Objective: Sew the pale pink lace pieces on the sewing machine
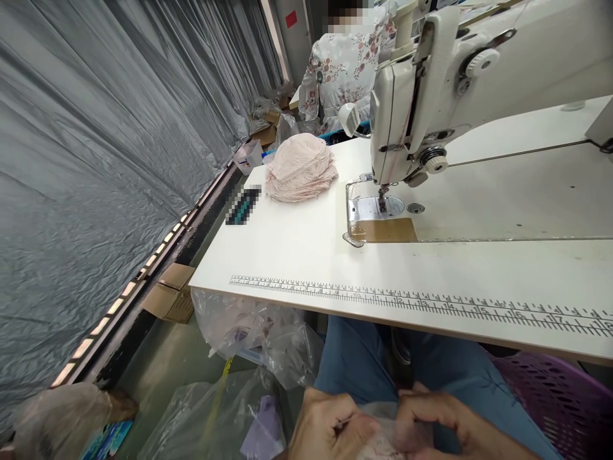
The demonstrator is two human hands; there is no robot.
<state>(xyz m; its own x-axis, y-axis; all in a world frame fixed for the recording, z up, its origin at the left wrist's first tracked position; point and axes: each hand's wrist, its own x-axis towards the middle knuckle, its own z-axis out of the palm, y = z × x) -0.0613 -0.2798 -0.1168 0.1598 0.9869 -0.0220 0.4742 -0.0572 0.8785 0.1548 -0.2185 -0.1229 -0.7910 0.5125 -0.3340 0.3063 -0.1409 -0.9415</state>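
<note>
At the bottom of the head view, my left hand point(330, 425) is closed in a pinch on a pale, sheer piece of fabric point(383, 441) held over my lap. My right hand point(443, 418) is also closed, fingers bent, gripping the fabric's other side. A lacy pattern shows on its lower part, which the picture's edge cuts off. Beyond my hands, a white sewing machine point(395, 121) stands on the table, its needle and presser foot point(383, 199) over the metal plate. To its left lies a rounded stack of pale pink lace pieces point(301, 167).
The white table point(287, 246) has a printed ruler along its front edge. Below it are clear plastic bags point(258, 326) and a cardboard box point(170, 294). A purple basket point(550, 396) stands at the right. A person in a flowered top point(342, 76) sits behind; grey curtains point(105, 128) line the left.
</note>
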